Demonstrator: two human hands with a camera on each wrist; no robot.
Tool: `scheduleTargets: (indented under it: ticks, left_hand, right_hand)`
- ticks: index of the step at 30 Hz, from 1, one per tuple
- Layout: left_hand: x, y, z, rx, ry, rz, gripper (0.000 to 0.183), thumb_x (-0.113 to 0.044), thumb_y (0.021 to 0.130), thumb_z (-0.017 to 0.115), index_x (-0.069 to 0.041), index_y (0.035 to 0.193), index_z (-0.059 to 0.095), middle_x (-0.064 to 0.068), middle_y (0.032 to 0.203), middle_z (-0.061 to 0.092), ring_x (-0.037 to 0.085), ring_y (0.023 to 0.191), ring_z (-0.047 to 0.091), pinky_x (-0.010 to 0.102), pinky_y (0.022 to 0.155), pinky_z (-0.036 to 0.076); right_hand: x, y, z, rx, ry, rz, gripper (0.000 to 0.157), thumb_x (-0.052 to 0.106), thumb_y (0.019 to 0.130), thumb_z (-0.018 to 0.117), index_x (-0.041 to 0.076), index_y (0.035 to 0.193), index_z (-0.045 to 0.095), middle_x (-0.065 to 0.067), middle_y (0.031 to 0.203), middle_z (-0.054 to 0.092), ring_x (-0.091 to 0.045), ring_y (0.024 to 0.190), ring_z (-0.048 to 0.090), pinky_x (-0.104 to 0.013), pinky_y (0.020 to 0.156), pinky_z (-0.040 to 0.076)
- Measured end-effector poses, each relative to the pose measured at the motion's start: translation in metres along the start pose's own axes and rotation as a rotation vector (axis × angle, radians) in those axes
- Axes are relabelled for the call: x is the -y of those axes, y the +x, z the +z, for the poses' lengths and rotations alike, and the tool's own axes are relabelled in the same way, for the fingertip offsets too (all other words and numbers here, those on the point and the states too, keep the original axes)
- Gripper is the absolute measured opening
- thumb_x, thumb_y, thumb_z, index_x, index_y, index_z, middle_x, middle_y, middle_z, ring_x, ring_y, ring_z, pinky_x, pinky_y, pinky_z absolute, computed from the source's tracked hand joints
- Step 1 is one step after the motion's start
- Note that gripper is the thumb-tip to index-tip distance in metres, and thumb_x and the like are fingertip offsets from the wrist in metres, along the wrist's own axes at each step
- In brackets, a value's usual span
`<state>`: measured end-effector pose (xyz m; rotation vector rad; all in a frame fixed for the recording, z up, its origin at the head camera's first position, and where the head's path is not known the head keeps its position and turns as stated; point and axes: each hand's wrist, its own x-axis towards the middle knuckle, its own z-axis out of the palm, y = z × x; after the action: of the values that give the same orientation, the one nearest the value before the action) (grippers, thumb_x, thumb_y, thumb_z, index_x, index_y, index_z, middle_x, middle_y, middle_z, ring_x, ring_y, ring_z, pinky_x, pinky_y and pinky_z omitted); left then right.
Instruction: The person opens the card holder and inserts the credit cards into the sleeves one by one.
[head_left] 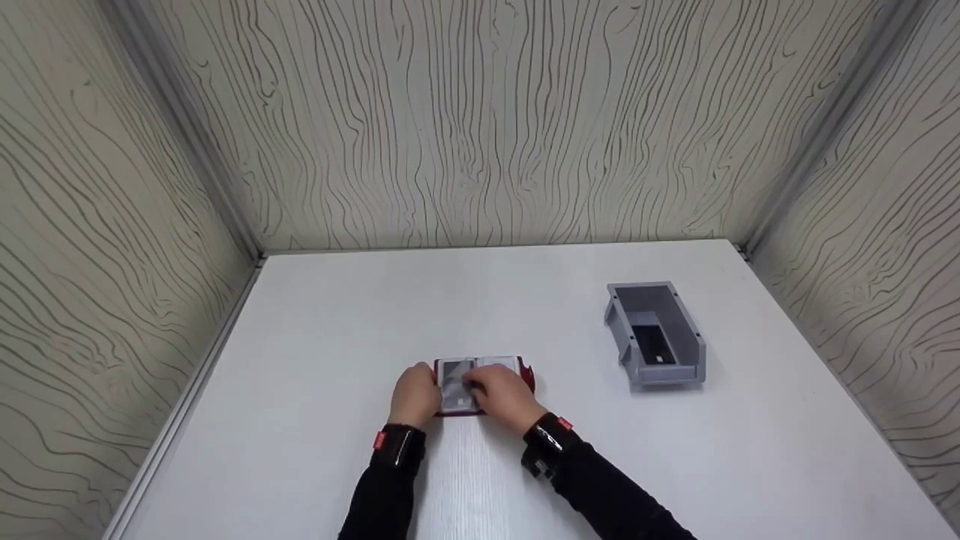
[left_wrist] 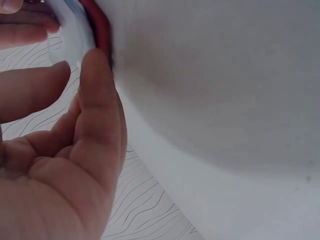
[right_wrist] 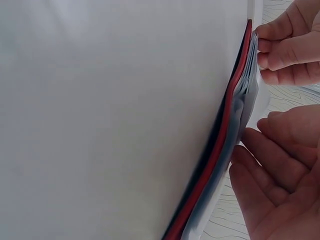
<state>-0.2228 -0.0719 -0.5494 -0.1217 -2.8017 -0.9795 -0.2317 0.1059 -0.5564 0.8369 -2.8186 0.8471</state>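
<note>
A red card holder [head_left: 527, 373] with clear plastic sleeves lies spread on the white table. A dark grey card [head_left: 452, 375] shows in its left-hand sleeve. My left hand [head_left: 416, 395] holds the holder's left edge, its curled fingers seen at the sleeves in the right wrist view. Over the middle of the holder, my right hand [head_left: 506, 396] touches the sleeve with its fingertips. From the side, the right wrist view shows the red cover [right_wrist: 212, 142] below a stack of clear sleeves [right_wrist: 247, 75]. The right palm hides part of the right-hand sleeve.
A grey plastic bin [head_left: 667, 374] stands on the table to the right, with a black card-like item [head_left: 652, 345] inside. Wood-grain panels [head_left: 480, 127] enclose the back and both sides of the white table [head_left: 322, 322].
</note>
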Motion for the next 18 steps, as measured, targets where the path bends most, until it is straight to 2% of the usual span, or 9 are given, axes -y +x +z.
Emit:
scheduleTargets:
  ticks: [5,18]
  left_hand:
    - [-0.0018,0.0014,-0.001,0.022,-0.002,-0.021,0.014,0.006,0.071,0.065,-0.004,0.07,0.055,0.007,0.066,0.055,0.026,0.062,0.054,0.043,0.061,0.047]
    - [0.0011,0.0022,0.0051,-0.015,0.027,0.037,0.011,0.006,0.07,0.067,-0.001,0.073,0.058,0.01,0.068,0.06,0.029,0.064,0.058,0.044,0.062,0.048]
  right_hand:
    - [0.001,0.0,-0.0006,0.003,0.02,-0.006,0.022,0.001,0.089,0.064,0.004,0.109,0.072,-0.006,0.103,0.072,-0.021,0.096,0.066,-0.038,0.086,0.051]
    - [0.0034,-0.0036,-0.0029,-0.006,0.012,-0.019,0.021,0.001,0.089,0.065,0.003,0.109,0.071,-0.007,0.102,0.071,-0.023,0.097,0.065,-0.039,0.086,0.051]
